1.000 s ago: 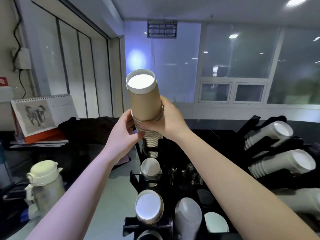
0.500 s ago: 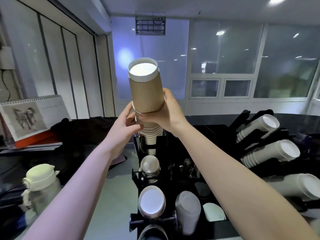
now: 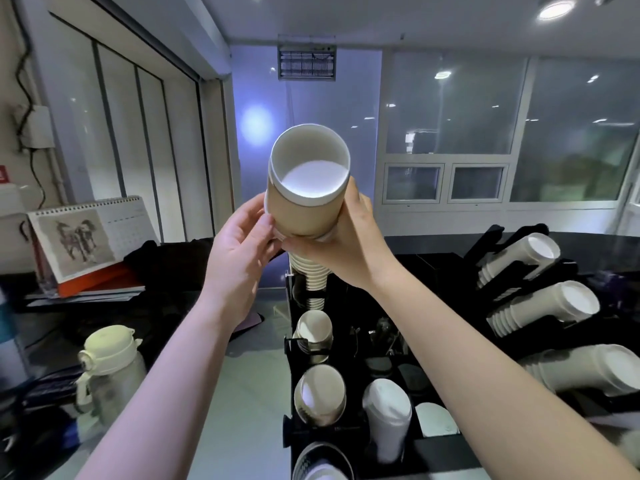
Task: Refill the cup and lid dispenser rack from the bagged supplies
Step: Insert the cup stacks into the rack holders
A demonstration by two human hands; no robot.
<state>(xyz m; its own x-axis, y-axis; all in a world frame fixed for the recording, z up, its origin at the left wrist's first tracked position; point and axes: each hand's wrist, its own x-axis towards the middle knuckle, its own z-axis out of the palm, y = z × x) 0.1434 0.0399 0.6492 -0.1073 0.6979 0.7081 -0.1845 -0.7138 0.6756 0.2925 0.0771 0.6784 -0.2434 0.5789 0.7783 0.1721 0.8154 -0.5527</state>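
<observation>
A tall stack of brown paper cups [image 3: 304, 206], bottoms up, stands raised over the black dispenser rack [image 3: 349, 441], its top tilted toward me. White rims of the lower cups [image 3: 311, 271] show under my hands, reaching into the rack's top slot. My right hand [image 3: 343, 247] grips the stack from the right and below. My left hand [image 3: 242, 244] holds its left side with thumb and fingers. Lower slots hold more cup stacks [image 3: 320, 393].
White cup stacks [image 3: 543, 306] lie in angled holders on the right. A pale green bottle [image 3: 107, 362] stands at lower left. A desk calendar [image 3: 86, 233] and dark cloth sit on the left counter.
The stack has tipped toward me, so its white top end now faces the camera. Both hands kept their hold and stayed at about the same height.
</observation>
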